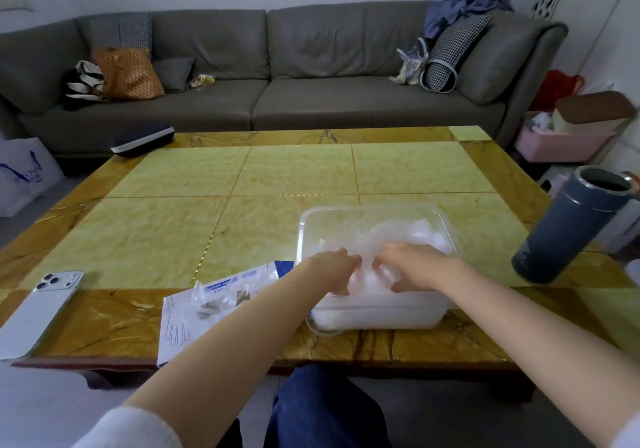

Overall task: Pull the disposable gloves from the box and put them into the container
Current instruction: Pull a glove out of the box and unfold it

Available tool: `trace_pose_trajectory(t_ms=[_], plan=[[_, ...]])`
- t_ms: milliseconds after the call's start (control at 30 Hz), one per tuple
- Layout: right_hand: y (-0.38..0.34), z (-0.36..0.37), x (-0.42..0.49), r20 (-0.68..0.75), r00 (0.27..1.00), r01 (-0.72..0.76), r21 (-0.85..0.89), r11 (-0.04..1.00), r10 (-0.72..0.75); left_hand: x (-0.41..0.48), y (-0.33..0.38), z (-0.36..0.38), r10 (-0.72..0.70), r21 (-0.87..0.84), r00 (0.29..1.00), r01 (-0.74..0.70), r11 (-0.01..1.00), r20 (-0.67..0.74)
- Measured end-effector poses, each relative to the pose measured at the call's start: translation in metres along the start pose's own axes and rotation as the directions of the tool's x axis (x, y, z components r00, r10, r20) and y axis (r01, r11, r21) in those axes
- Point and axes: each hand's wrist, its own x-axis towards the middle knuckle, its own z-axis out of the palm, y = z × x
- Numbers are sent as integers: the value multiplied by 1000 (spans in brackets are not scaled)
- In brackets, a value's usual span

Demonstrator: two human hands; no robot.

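Both your hands are in the clear plastic container (377, 316), at its near edge. Left hand (331, 266): fingers curled down into the disposable gloves (427, 236). Right hand (414, 267): fingers and thumb curled round the same wad of film. Looks like you're gripping the bundle from both sides and tucking it in, but the film is translucent and blurred there, so the exact finger contact isn't clear. The container sits on the table (166, 229) right in front of you and already holds a good heap of gloves, piled towards the far right corner and about up to the rim. The glove box (183, 323) lies flat on the table's near edge, just left of the container and partly under your left forearm. A few bits of clear film are poking out of its opening, so my read is it isn't empty yet. Progress: most of the transfer seems done. Left to do: seat this wad, then go back for whatever's in the box; I can't see how much that is. The phone (38, 312) to the left and the dark blue flask (571, 225) to the right are well clear of the work.
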Motion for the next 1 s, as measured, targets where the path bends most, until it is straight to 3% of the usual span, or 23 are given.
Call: trace_pose_trajectory(t_ms=[200,400,533,633,700,767,833,900,1000], plan=[[12,12,18,81,997,-2,-36,999,5,13,-4,6,-20,-9,994,21,1000,106],[8,8,18,122,992,-6,-33,999,10,12,-5,5,-15,-2,992,15,1000,126],[-1,-3,12,141,984,-105,-37,994,109,5,-4,-4,-33,27,998,32,999,46],[-17,-20,4,104,986,-128,-57,990,134,-12,-4,-16,-10,-12,993,9,1000,-120],[-34,-32,-2,19,993,-118,-59,991,120,-32,-11,-21,-6,-138,943,-42,990,-333],[-55,-40,-8,-130,989,-79,-54,995,71,-56,-24,-21,-67,-261,813,-106,960,-578],[-81,-44,-11,-322,946,41,14,999,-35,-79,-45,-14,-152,-316,672,-129,940,-725],[-110,-46,-11,-458,880,178,75,981,-125,-98,-71,2,-244,-368,609,-86,926,-755],[-151,-37,-1,-502,832,314,71,947,-238,-120,-106,42,-422,-471,593,81,878,-686]])
